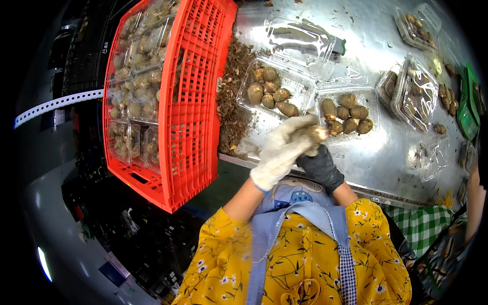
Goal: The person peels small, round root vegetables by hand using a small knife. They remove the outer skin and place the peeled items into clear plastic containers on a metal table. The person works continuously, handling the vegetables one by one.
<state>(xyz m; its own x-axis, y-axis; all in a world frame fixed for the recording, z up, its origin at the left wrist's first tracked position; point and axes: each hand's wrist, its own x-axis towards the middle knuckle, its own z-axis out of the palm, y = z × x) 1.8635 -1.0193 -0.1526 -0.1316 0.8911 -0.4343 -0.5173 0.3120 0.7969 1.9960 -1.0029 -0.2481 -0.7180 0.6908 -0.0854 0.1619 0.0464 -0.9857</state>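
My left hand (285, 147), in a white knit glove smeared by motion, closes around a small taro corm (320, 133) with a pale cut end. Close against it from below is my right hand (322, 169), in a black glove; its fingers are curled, and what they hold is hidden. Beyond my hands lie two clear plastic clamshell boxes with raised lids. Several brown taro corms sit in the left box (303, 95), and several more in the right box (375, 104).
A tall red plastic crate (195, 122) packed with filled clamshells stands at the left. Peelings (234, 96) are heaped beside it on the metal table (356, 152). Closed clamshells (418, 94) and a green tray (468, 104) lie right. A co-worker's arm (475, 203) shows at the right edge.
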